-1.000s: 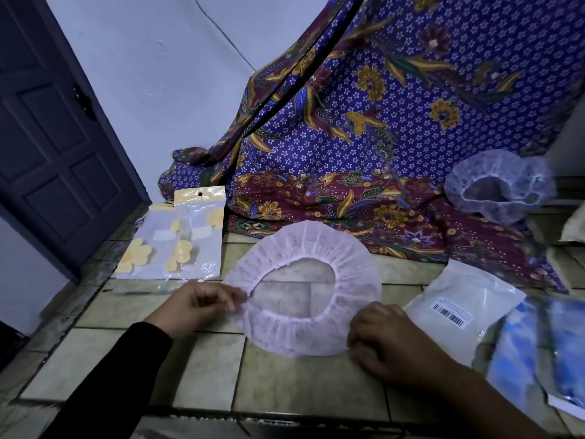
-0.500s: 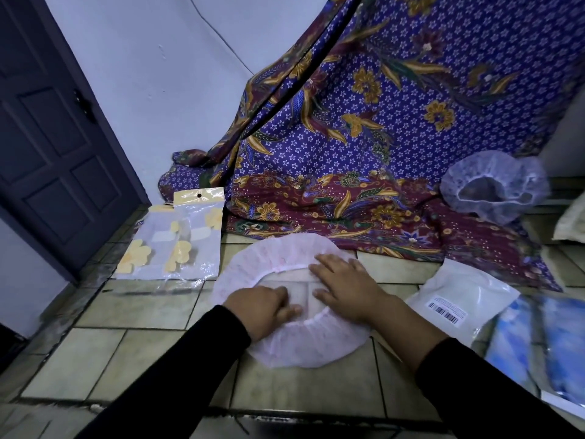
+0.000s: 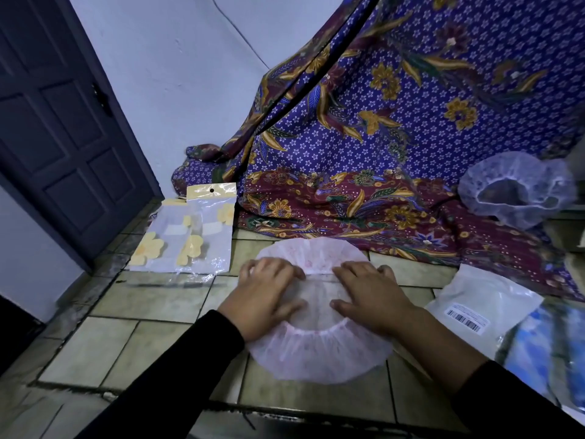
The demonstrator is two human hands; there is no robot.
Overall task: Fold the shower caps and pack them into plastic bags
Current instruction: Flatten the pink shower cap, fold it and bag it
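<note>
A pink shower cap [image 3: 316, 353] lies flat on the tiled surface, its elastic opening facing up. My left hand [image 3: 266, 299] presses palm-down on its left side, fingers spread. On the cap's right side my right hand [image 3: 373, 296] lies flat in the same way. Neither hand grips anything. A second, bluish-white shower cap [image 3: 516, 191] sits puffed up on the patterned cloth at the far right. Two clear plastic bags with yellow flower prints [image 3: 193, 236] lie to the left of the pink cap.
A purple and maroon floral cloth [image 3: 380, 137] hangs behind and drapes onto the tiles. A white packet with a barcode [image 3: 484, 305] and blue-printed packets [image 3: 544, 353] lie at the right. A dark door [image 3: 53, 137] stands at the left. The tiled ledge's front edge [image 3: 221, 403] runs below the cap.
Both hands moved from the cap's outer rim onto its middle, then spread apart and slid toward the far side, flattening the cap. The view shifted slightly.
</note>
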